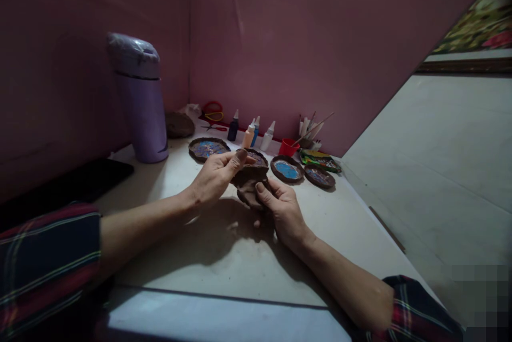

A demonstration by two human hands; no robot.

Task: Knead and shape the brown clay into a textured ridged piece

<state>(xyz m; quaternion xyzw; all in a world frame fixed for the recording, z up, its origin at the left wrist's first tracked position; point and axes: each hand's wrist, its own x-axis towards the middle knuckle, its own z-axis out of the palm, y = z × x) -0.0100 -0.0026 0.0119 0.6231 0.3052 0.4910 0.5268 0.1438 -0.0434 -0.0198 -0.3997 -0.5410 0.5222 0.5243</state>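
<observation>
Between my two hands, above the white table (312, 256), is a flattened piece of brown clay (250, 182) with an uneven edge. My left hand (218, 176) pinches its upper left side, thumb on top. With thumb in front and fingers behind, my right hand (282, 206) grips its lower right part. Just behind the clay, a round clay dish (258, 157) is partly hidden. To its left lies a clay dish with blue and purple paint (208, 148). On its right are a dish with a bright blue middle (287, 169) and a smaller painted dish (320, 177).
A purple tumbler (142, 104) stands at the left beside a dark flat object (100, 171). Along the back are a clay lump (179, 125), scissors (218, 128), several paint bottles (248, 135), a red cup (288, 148), brushes (314, 127) and a green packet (320, 159).
</observation>
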